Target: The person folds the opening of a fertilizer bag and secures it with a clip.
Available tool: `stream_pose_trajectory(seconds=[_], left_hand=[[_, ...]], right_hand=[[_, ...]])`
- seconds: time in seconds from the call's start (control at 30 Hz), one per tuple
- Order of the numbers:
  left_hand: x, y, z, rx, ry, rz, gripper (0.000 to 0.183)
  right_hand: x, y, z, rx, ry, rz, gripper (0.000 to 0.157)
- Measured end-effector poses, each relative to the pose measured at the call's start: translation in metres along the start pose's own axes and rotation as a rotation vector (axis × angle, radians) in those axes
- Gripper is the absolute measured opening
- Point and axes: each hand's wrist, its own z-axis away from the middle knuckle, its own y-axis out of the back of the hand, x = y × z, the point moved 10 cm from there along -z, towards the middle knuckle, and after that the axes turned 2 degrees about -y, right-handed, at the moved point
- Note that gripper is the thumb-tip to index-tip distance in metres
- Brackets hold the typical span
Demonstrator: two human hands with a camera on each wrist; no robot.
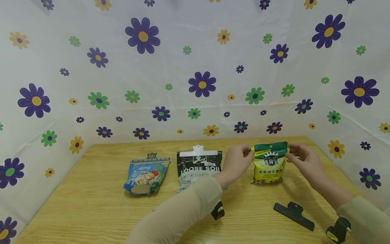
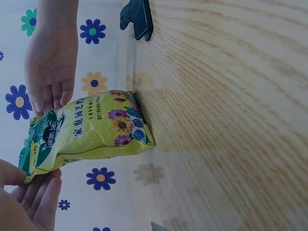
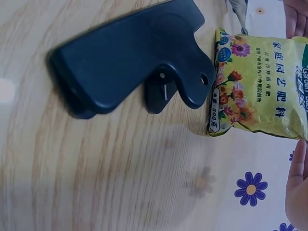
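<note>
A yellow and green fertilizer bag (image 1: 268,167) stands upright on the right side of the table, its green top edge held between two hands. My left hand (image 1: 237,165) pinches the bag's upper left corner, thumb in front and fingers behind, as the left wrist view shows. At the upper right corner, my right hand (image 1: 305,162) has its thumb and fingers on the bag's edge. In front of the bag lies a black bag clip (image 1: 294,215), touched by neither hand; the right wrist view shows this clip (image 3: 130,55) close up.
Left of the fertilizer bag, a black and white soil bag (image 1: 199,169) wears a white clip (image 1: 198,152); my left forearm partly covers it. Farther left lies a blue food bag (image 1: 146,178) with a dark clip (image 1: 150,158) on top. Flowered cloth (image 1: 170,61) surrounds the wooden table (image 1: 91,200).
</note>
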Motion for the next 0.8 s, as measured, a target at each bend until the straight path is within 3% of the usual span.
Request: stream_pose_trajectory(seconds=[0.27, 0.6, 0.8], left_hand=[[0.0011, 0.0023, -0.0002, 0.044, 0.011, 0.039, 0.023], [0.0030, 0.0032, -0.0007, 0.042, 0.004, 0.058, 0.023], [0.0039, 0.0025, -0.0013, 0.035, 0.001, 0.074, 0.012]], right_hand=[[-0.0003, 0.0020, -0.0015, 0.011, -0.003, -0.035, 0.041], [-0.0002, 0.0030, -0.0036, 0.017, -0.027, -0.019, 0.037], [-0.0014, 0.0032, -0.0039, 0.013, -0.026, -0.004, 0.037]])
